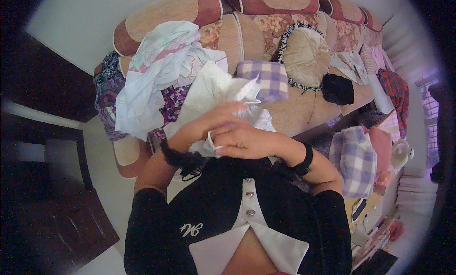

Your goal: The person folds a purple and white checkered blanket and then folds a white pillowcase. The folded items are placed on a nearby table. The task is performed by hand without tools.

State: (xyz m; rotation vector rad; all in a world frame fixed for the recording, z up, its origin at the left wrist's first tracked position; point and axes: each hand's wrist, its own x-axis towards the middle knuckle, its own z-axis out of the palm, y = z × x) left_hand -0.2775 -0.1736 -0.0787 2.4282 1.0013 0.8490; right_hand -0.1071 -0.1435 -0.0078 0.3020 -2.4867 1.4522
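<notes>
A large white cloth (210,86) with creased, pointed folds spreads in front of me towards the sofa. My right hand (244,141) grips a bunched edge of it, and a small white fold pokes out by the fingers and thumb. My left hand (228,112) lies just beyond the right one, over the cloth, its fingers blurred by motion. Whether they grip the fabric is not clear. Both forearms cross before my black top, with dark fluffy bands at the wrists. Part of the cloth is hidden under my hands.
On the sofa (302,112) lie a white printed sheet (156,79), a folded purple checked blanket (263,80), a round cushion (304,57) and a black folded garment (337,89). To the right, another checked blanket (354,162) sits beside a pink cloth (381,157) and a small fan (400,153).
</notes>
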